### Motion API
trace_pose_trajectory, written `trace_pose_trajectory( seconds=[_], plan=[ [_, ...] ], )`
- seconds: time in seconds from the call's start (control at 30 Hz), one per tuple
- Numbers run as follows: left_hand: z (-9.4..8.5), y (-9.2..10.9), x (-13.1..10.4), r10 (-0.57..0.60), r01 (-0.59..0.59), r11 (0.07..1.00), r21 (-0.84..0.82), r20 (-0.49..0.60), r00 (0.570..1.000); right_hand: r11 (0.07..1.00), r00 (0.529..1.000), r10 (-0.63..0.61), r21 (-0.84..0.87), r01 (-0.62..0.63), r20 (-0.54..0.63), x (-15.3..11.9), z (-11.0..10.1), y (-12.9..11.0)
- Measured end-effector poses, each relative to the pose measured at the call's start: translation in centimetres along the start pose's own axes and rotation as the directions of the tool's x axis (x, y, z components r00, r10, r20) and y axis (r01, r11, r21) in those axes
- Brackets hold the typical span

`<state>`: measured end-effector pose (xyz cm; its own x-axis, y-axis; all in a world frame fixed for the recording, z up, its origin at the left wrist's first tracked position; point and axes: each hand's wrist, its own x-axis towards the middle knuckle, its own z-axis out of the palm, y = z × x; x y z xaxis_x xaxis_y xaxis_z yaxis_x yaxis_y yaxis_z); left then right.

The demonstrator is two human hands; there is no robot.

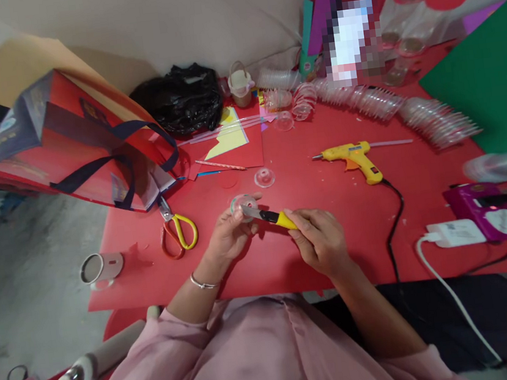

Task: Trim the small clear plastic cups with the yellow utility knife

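Note:
My left hand holds a small round clear plastic lid by its edge above the red table. Closed around the yellow handle of a utility knife is my right hand. The knife's blade points left and lies against the lid, close to my left thumb. Just beyond my hands, another clear lid rests on the table.
Scissors and a mug lie to the left, near a large bag. On the right are a yellow glue gun, its black cord, a white charger and stacked plastic lids. A black plastic bag sits behind.

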<state>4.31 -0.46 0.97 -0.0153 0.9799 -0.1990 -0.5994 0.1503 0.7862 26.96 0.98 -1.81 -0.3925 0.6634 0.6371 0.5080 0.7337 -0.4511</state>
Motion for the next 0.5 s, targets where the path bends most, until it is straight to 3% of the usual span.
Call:
trace_pose_trajectory(
  seconds=[0.5],
  plan=[
    [0.19, 0.00, -0.05, 0.015, -0.010, 0.998, 0.061, -0.072, 0.997, 0.998, 1.000, 0.023, -0.053, -0.024, -0.016, 0.11, 0.08, -0.01]
  ],
)
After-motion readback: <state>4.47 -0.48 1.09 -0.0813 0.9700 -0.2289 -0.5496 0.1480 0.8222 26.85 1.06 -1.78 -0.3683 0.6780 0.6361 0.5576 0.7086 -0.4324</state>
